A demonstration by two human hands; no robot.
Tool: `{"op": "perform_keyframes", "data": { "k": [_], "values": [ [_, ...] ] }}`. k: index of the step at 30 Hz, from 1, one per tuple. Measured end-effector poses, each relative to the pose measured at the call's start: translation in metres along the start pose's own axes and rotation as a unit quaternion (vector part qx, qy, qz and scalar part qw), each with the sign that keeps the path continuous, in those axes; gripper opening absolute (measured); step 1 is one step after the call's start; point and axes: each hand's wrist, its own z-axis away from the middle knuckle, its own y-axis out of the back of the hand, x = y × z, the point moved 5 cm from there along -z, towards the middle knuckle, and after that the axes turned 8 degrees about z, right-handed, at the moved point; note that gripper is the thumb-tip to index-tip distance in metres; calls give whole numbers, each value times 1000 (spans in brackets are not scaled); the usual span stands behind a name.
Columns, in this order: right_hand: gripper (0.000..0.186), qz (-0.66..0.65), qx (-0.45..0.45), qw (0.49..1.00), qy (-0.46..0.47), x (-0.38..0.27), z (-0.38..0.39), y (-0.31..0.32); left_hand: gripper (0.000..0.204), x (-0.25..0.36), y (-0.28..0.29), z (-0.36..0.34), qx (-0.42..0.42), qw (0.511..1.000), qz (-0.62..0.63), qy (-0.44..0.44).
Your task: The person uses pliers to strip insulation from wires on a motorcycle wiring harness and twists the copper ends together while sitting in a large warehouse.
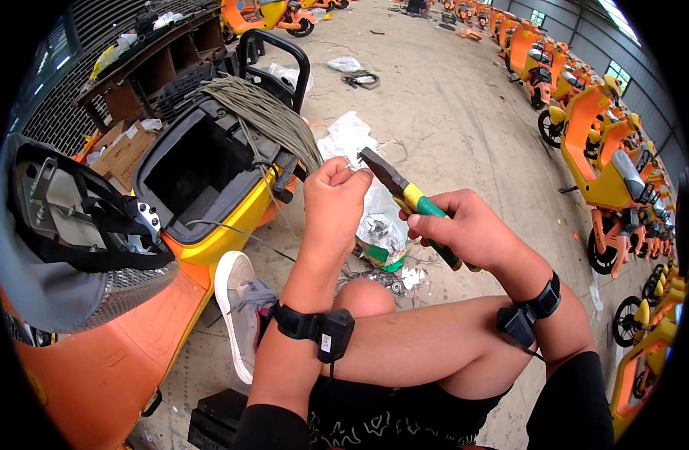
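In my right hand (461, 229) I grip a pair of pliers (416, 196) with green and yellow handles. Their dark metal jaws point up and left, just above my left fingers. My left hand (333, 195) is closed in a pinch on something thin and pale, too small to name, with a bit of it sticking up beside the jaw tips. Left of that hand, an orange and yellow scooter (112, 330) has its dark storage compartment (202, 165) uncovered. A grey coil of cord (266, 112) lies over the far end of the compartment, and a thin dark cable (243, 231) runs from it toward my left forearm.
A grey scooter seat (67, 240) lies upturned at the left. Beyond my hands stands a clear plastic bag (382, 225) with scraps in it, near small loose parts (413, 277). Rows of orange scooters (592, 150) line the right side. A cardboard box (123, 154) sits behind the compartment.
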Motion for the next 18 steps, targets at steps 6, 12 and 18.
{"op": "perform_keyframes", "data": {
  "k": [6,12,18],
  "values": [
    [32,-20,36,999,-13,4,-2,5,32,4,-1,4,75,997,27,11],
    [30,-211,252,943,-43,31,-5,76,40,29,31,-14,83,992,82,-51],
    [29,-85,83,992,-43,6,-7,20,40,-1,24,-15,59,997,42,36]
  ]
}}
